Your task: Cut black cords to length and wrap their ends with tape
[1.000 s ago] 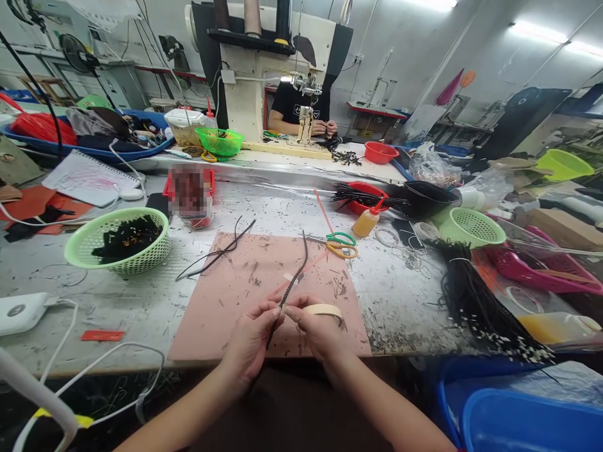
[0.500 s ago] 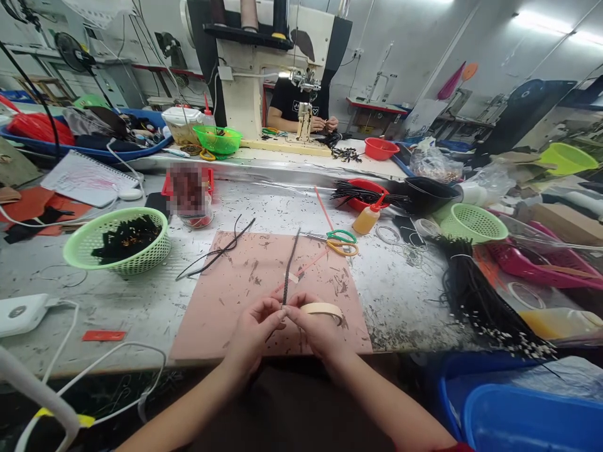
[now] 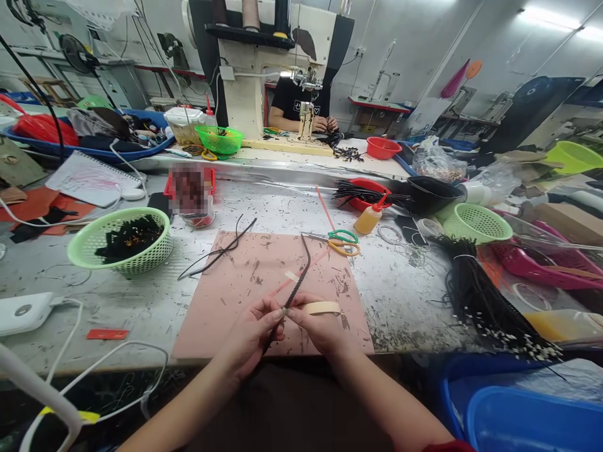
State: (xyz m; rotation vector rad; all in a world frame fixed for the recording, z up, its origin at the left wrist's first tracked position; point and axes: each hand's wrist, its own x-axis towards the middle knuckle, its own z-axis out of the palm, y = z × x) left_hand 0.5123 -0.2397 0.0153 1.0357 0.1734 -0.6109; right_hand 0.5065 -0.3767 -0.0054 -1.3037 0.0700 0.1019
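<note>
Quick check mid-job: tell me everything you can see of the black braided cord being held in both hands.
The black braided cord is thin, dark and plaited, perhaps leather or a synthetic. It is pinched between the left hand and right hand above the pink mat. Its upper length rises from the fingers and curves left at the tip; its lower end slants down past the left hand. A strip of beige tape sits at the right hand's fingers, beside the grip point.

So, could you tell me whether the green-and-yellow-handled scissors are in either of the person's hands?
No, the green-and-yellow-handled scissors lie on the table beyond the pink mat, apart from both hands.
</note>
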